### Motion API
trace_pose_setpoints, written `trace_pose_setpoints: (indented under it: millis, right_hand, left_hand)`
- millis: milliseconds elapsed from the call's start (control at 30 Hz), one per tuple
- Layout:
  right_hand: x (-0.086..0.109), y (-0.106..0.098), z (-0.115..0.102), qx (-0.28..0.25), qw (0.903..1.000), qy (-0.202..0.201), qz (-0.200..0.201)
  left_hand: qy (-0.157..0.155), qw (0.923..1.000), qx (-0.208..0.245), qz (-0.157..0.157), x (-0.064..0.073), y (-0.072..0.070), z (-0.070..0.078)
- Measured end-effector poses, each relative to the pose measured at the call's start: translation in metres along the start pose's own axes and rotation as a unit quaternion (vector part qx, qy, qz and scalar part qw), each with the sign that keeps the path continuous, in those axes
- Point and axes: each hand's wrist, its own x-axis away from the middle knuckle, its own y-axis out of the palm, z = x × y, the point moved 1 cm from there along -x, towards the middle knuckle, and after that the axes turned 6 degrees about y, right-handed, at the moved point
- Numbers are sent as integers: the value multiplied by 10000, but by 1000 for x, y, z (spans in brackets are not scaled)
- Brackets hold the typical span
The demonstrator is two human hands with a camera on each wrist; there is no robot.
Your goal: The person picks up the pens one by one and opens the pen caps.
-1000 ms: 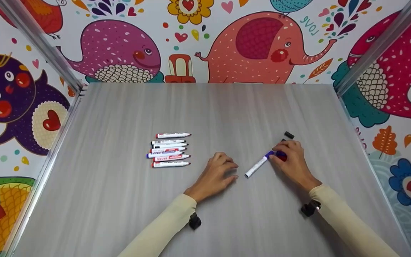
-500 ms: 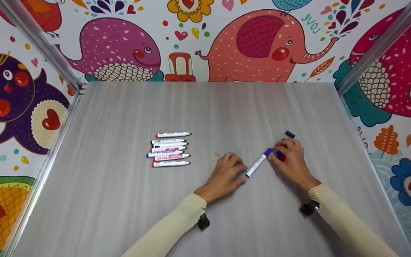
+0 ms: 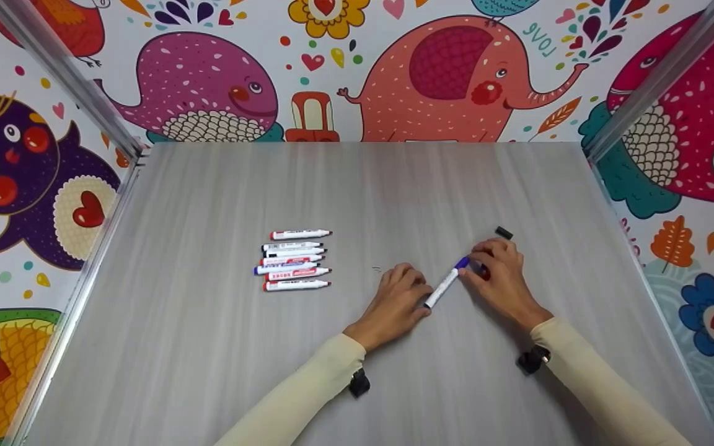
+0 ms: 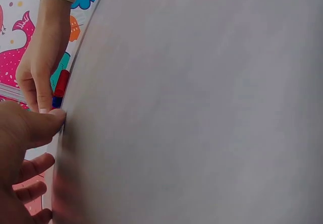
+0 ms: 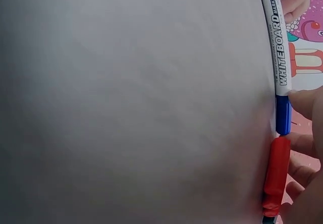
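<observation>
A white whiteboard marker (image 3: pixel 442 290) with a blue cap (image 5: pixel 283 114) lies slantwise on the table between both hands. My left hand (image 3: pixel 394 303) has its thumb and a finger at the plain white end, pinching it. At the capped end is my right hand (image 3: pixel 501 279), thumb and curled fingers gripping around the blue cap. A red cap (image 5: pixel 276 176) sits end to end behind the blue one, beside the right fingers; a dark piece (image 5: pixel 270 219) follows it. From the left wrist, the right hand (image 4: pixel 43 57) shows beyond the left thumb, partly covering the caps.
Several uncapped-looking markers (image 3: pixel 297 285) lie in a row left of the hands, tips pointing right. A loose black cap (image 3: pixel 504 233) lies beyond the right hand. Small dark marks (image 3: pixel 376 269) show on the grey table (image 3: pixel 357 192). Patterned walls with metal posts (image 3: pixel 661 80) border the table.
My left hand has moved right to the marker's white end and now pinches it. The right hand and marker have shifted slightly left; the row of markers stays put.
</observation>
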Motion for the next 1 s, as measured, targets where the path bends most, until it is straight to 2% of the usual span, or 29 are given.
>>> trace_pose_setpoints:
  millis: [133,200,433,600,667,800,1000]
  right_hand:
    - [-1,0,-3,-158,9999,14,-33]
    - [-1,-1,-6,-291,9996,37,-29]
    - [-5,-7,-18,-749,9967,249,-163]
    - [-6,-10,-30,-981,9938,426,-306]
    - [-7,-11,-35,-1125,9918,475,-384]
    - [-9,-14,-47,-1419,9865,604,-556]
    - [-12,-16,-62,-1833,9775,775,-704]
  left_hand:
    - [30,10000,-38,8,0,0,-1]
    - [7,10000,83,-48,0,-1,-2]
    - [9,9975,693,-140,2,-12,-7]
    - [-59,9920,1205,-375,1,-22,-10]
    - [-184,9876,1478,-499,1,-26,-10]
    - [-479,9738,2095,-744,2,-33,-11]
    - [-598,9500,2892,-1013,4,-40,-13]
